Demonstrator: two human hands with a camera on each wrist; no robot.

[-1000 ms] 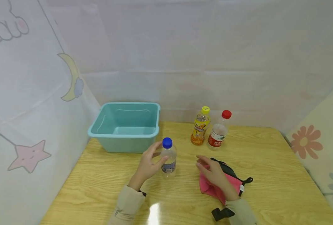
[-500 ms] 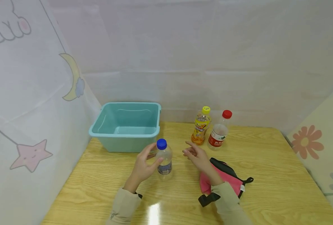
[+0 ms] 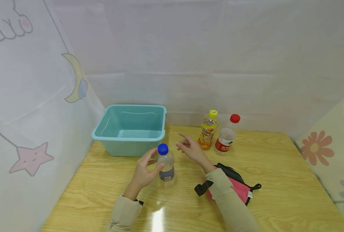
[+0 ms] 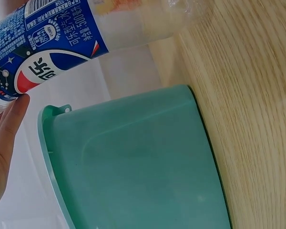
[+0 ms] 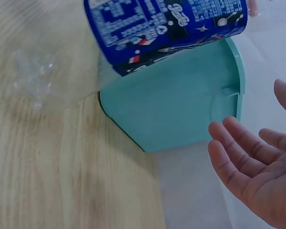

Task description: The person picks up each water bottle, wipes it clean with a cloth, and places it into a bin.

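A clear plastic bottle (image 3: 166, 165) with a blue cap and blue label is upright in front of the tub in the head view. My left hand (image 3: 142, 172) grips its upper part from the left, thumb in front and fingers behind. In the left wrist view, fingers of the left hand (image 4: 2, 148) touch the bottle's label (image 4: 43, 45). My right hand (image 3: 192, 150) hovers just right of the bottle, apart from it. The right wrist view has that right hand (image 5: 260, 167) with loosely bent fingers holding nothing, near the bottle (image 5: 167, 28). Whether the bottle's base touches the table is unclear.
A teal plastic tub (image 3: 128, 140) stands behind the left hand. At the back right are a yellow-capped drink bottle (image 3: 207, 133) and a red-capped water bottle (image 3: 225, 140). A pink and black cloth item (image 3: 241, 190) lies partly under the right sleeve on the wooden table (image 3: 290, 180).
My left hand and the blue-capped bottle have shifted a little left. My right hand has moved left and away from me, from over the pink cloth item to beside the bottle.
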